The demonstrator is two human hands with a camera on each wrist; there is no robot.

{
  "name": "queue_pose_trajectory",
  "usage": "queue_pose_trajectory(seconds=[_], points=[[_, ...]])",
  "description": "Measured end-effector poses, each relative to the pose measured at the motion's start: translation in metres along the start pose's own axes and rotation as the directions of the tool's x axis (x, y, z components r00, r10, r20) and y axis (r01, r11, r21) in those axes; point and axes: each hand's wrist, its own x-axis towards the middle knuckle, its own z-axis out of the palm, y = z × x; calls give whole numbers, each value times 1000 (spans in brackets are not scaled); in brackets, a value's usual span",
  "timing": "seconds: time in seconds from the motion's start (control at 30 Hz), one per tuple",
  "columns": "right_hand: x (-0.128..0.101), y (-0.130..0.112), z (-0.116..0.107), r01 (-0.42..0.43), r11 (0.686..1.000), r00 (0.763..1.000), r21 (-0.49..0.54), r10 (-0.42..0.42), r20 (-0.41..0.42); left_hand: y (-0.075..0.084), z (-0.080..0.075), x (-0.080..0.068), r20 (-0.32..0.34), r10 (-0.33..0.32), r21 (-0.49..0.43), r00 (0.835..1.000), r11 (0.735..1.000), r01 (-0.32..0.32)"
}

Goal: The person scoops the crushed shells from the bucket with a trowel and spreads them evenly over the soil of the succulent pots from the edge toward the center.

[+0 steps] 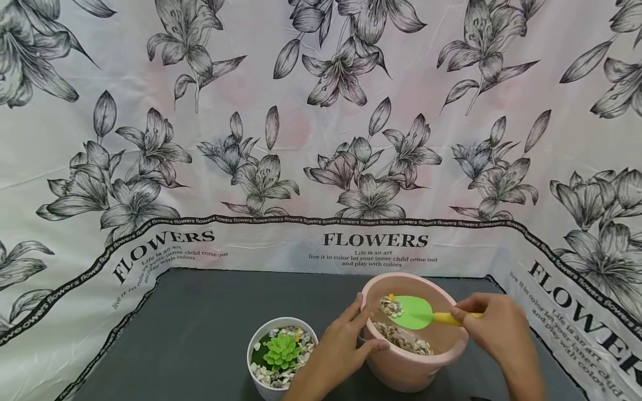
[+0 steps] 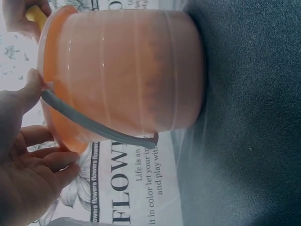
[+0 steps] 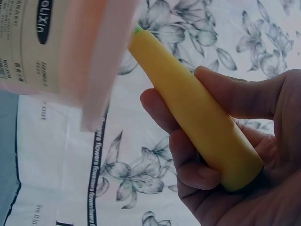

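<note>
The right hand (image 1: 494, 328) grips the yellow handle (image 3: 197, 113) of a small shovel, thumb on one side and fingers curled round the other. Leftward from that grip, the shovel's green blade (image 1: 413, 313) lies within the mouth of a pink bucket (image 1: 401, 376), with a clump of small stones (image 1: 390, 307) at its far end. Beneath the blade, more loose stones (image 1: 406, 341) lie in the bucket. Across the opening from the shovel grip, the left hand (image 1: 333, 345) holds the bucket's rim between thumb and bent fingers; a grey bail (image 2: 94, 123) slants down the wall beside that thumb. On the right hand's side, the bucket wears a printed label (image 3: 28, 42). Left of the left hand stands a white pot (image 1: 266, 391) with a green succulent (image 1: 282, 352) among pale pebbles. Under both vessels spreads a dark tabletop (image 1: 190, 334); beyond the hands rises a flower-printed cloth (image 1: 271, 245).
</note>
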Motion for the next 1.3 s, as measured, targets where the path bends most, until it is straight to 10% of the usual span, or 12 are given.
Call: queue_pose_trajectory(seconds=[0.7,1.3], points=[[-13,-9,-13,3,997,1000,80,0,-30,3,-22,-12,-51,-6,12,999,1000,6],[-18,-44,8,50,983,997,177,-59,47,-28,-59,-41,-122,-43,-18,992,999,42]])
